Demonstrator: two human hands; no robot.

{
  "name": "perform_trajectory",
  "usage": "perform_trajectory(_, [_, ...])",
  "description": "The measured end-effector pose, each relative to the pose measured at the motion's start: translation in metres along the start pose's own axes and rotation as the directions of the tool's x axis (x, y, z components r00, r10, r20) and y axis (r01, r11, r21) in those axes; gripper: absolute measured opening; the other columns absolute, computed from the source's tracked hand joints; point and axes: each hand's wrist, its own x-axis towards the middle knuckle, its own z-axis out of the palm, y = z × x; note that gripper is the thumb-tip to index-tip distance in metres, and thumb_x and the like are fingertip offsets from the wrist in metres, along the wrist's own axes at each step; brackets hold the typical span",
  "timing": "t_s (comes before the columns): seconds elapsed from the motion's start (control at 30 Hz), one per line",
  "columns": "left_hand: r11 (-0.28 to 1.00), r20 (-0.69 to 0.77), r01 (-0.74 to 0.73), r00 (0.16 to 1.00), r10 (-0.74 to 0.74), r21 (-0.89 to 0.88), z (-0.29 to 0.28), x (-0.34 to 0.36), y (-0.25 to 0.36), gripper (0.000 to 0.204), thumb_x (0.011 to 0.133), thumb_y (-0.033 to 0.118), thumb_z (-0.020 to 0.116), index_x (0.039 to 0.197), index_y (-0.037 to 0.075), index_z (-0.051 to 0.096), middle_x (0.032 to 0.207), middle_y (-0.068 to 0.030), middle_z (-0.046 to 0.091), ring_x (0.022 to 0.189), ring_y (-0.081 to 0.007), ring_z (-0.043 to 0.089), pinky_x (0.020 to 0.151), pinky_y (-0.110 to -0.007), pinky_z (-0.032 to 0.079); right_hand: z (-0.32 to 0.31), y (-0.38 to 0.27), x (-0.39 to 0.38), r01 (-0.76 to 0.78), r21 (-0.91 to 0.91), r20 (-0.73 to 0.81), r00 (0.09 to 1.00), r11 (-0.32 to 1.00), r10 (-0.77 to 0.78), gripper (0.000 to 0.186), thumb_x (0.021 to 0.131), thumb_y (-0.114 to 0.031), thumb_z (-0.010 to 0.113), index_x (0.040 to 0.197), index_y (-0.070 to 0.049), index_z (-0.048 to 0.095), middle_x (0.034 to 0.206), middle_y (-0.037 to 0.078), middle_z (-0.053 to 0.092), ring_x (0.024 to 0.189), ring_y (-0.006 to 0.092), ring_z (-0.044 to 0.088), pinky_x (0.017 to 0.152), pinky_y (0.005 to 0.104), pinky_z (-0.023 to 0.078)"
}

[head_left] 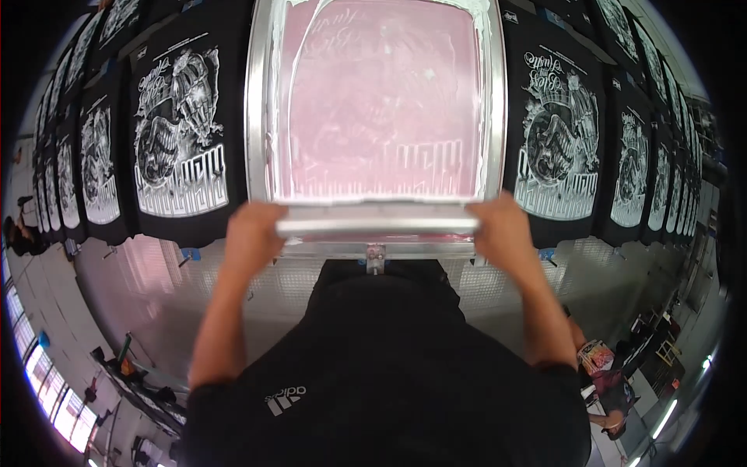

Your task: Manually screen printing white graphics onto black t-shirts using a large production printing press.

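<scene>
You are gripping the metal squeegee [379, 225] at opposite ends with your left hand [254, 233] and right hand [499, 230], its long axis running left-right by the screen frame's [259, 101] near edge.

Your left hand [255, 235] grips the left end of the metal bar [379, 225], and your right hand [502, 231] grips its right end – both about level with each other, the backs of the hands largely facing up. Motion blur keeps the individual fingers from being told apart. Your bare left forearm [220, 331] and right forearm [539, 311] sit wider than the bar at the sleeves and slant inward toward its ends. Your torso [389, 373] is on the near side of the bar – between your two arms.
</scene>
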Motion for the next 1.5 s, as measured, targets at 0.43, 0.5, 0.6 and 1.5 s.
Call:
perform_trajectory(0.43, [0.975,-0.382,-0.199,0.897,0.222,0.098,0.077,-0.06,0.002,0.052,0.049,-0.005,0.073,0.099,0.007,0.067,0.099,-0.0119,0.069,0.098,-0.0346,0.065,0.087,-0.046,0.051,0.064,-0.022,-0.038,-0.058,-0.045,-0.104,0.993,0.997,0.053,0.047,0.057,-0.001,0.07,0.103,-0.008,0.067,0.099,0.01,0.07,0.097,0.0329,0.064,0.109,0.0556,0.041])
perform_trajectory(0.5, [0.986,-0.355,-0.14,0.92,0.163,0.089,0.072,-0.014,-0.019,0.049,0.051,-0.004,0.073,0.098,0.007,0.067,0.098,-0.0122,0.069,0.096,-0.0344,0.065,0.085,-0.046,0.052,0.061,0.0,-0.007,-0.068,-0.058,-0.153,0.986,0.996,0.058,0.044,0.057,-0.001,0.069,0.101,-0.007,0.066,0.095,0.01,0.067,0.094,0.0322,0.063,0.108,0.0557,0.041])
perform_trajectory(0.6, [0.989,-0.308,-0.111,0.941,0.137,0.102,0.048,0.101,-0.058,0.044,0.058,0.0,0.075,0.101,0.008,0.07,0.102,-0.0097,0.071,0.099,-0.0328,0.067,0.086,-0.043,0.054,0.048,0.054,0.09,0.028,-0.121,-0.332,0.941,0.992,-0.067,0.037,0.062,0.001,0.063,0.097,-0.007,0.068,0.089,0.011,0.069,0.086,0.0343,0.063,0.101,0.0512,0.045])
perform_trajectory(1.5, [0.993,-0.164,-0.117,0.979,0.117,0.007,0.046,-0.043,0.004,0.034,0.059,0.005,0.08,0.089,0.008,0.065,0.085,-0.0082,0.066,0.082,-0.032,0.062,0.072,-0.044,0.052,0.037,-0.006,-0.033,-0.091,0.009,0.166,0.982,0.996,0.089,0.041,0.064,-0.003,0.069,0.104,-0.007,0.071,0.099,0.014,0.071,0.098,0.0329,0.065,0.106,0.0532,0.043])
